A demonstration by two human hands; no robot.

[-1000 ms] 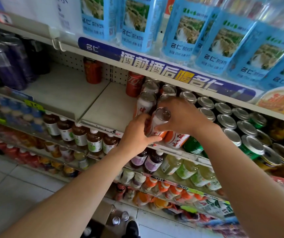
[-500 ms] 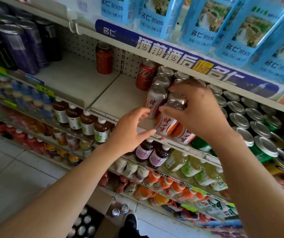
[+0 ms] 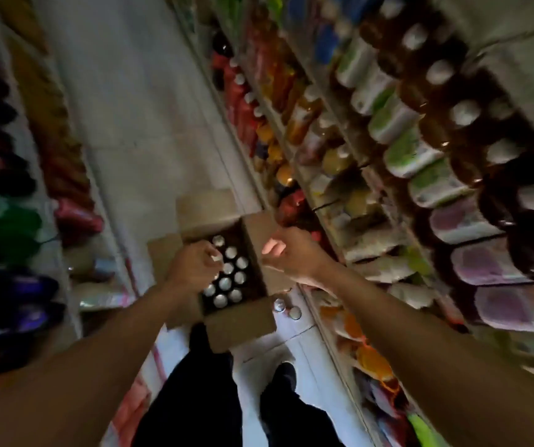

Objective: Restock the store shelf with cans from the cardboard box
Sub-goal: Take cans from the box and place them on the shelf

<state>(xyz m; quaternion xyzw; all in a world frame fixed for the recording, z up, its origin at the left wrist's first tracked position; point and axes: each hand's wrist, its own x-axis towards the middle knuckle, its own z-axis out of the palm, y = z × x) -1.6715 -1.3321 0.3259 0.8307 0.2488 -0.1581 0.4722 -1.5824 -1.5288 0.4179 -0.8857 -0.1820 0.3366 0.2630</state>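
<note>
Both hands have left the shelf of cans they were arranging half a second ago, and the view has swung down to the cardboard box on the floor. Its flaps stand open, and silver-topped cans sit upright inside in rows, filling the near and left part, while the far right part of the interior looks dark. Over the left edge of the box hovers the left hand, its fingers curled down toward the can tops; motion blur hides whether they have closed on a can, so I cannot tell its grip. Above the right flap of the box hangs the right hand, fingers loosely curled and holding nothing. Just right of the box, two loose cans stand on the pale tiled floor. Farther right of the box runs the store shelf, its tiers packed with blurred bottles. Below the box, the person's dark trouser legs and one shoe show.
</note>
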